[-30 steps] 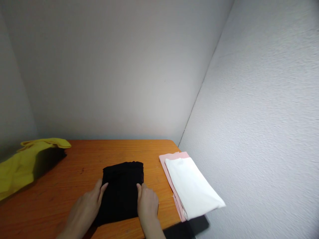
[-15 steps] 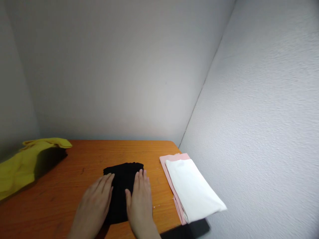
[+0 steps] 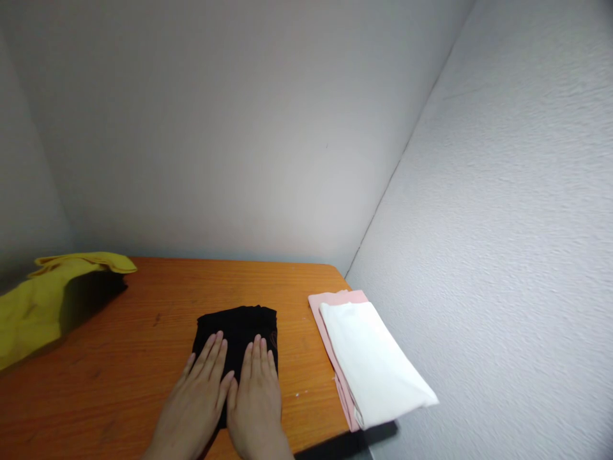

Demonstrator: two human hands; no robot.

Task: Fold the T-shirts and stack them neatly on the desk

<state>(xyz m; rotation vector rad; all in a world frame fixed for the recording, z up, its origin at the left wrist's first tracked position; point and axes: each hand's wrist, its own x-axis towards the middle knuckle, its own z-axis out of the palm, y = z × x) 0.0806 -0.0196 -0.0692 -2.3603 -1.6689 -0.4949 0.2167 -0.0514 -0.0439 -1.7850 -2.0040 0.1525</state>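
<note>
A folded black cloth (image 3: pixel 239 326) lies on the orange wooden table (image 3: pixel 143 358), a little right of its middle. Both of my hands rest flat on the near half of that cloth, side by side and almost touching. My left hand (image 3: pixel 198 399) has its fingers stretched out and slightly spread. My right hand (image 3: pixel 256 399) also lies palm down with straight fingers. Neither hand grips anything.
A folded white cloth (image 3: pixel 373 361) lies on a folded pink one (image 3: pixel 330 303) at the table's right edge, against the grey wall. A crumpled yellow garment (image 3: pixel 43 297) sits at the far left. Grey walls close the table in behind and on the right.
My hands have moved from the cloth's two sides onto its top and come together, flat, side by side. The black cloth now shows as a shorter patch.
</note>
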